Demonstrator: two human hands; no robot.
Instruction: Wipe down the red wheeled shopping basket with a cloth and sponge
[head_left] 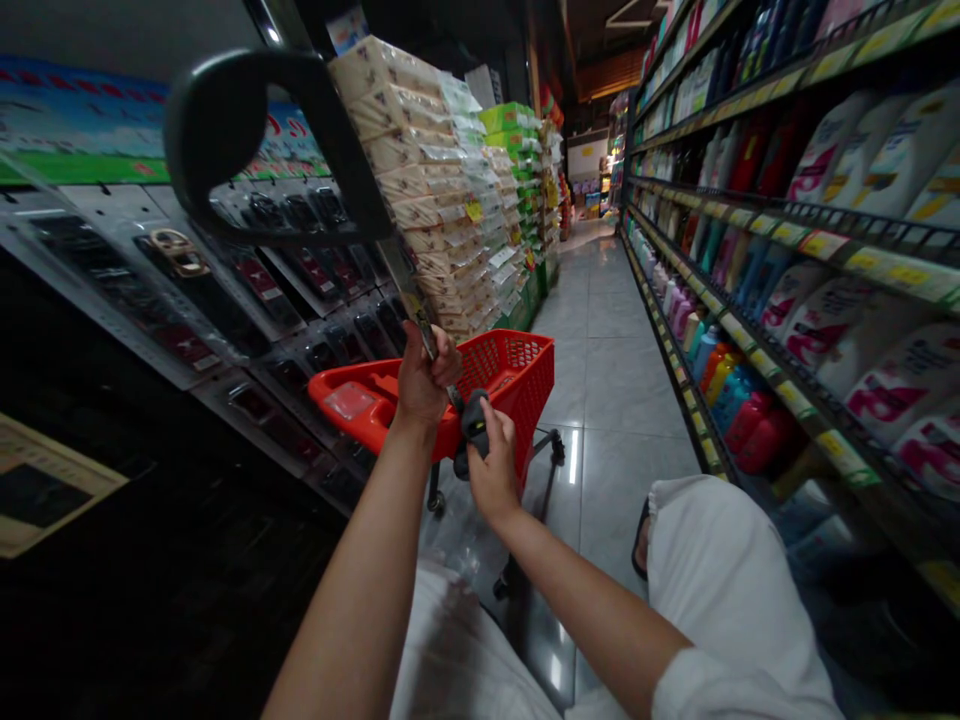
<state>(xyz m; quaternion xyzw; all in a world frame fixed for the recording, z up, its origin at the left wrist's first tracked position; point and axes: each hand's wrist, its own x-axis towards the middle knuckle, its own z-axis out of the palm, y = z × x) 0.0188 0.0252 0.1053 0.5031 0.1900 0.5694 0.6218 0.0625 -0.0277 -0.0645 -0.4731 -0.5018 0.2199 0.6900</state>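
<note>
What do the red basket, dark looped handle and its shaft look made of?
Red basket: likely molded plastic, satin, with rows of holes. Dark looped handle: plastic or rubber, smooth with a soft sheen. Shaft: seemingly metal, greyish gleam, though blur leaves it open.

Dim light fell on my hands (493, 463); the lower left sank into near-black. White glare streaked the floor (611, 400) right of centre. The black-looped tool (349, 165), upper left, looked soft; bottles (832, 310) at the right edge appeared stretched.
</note>
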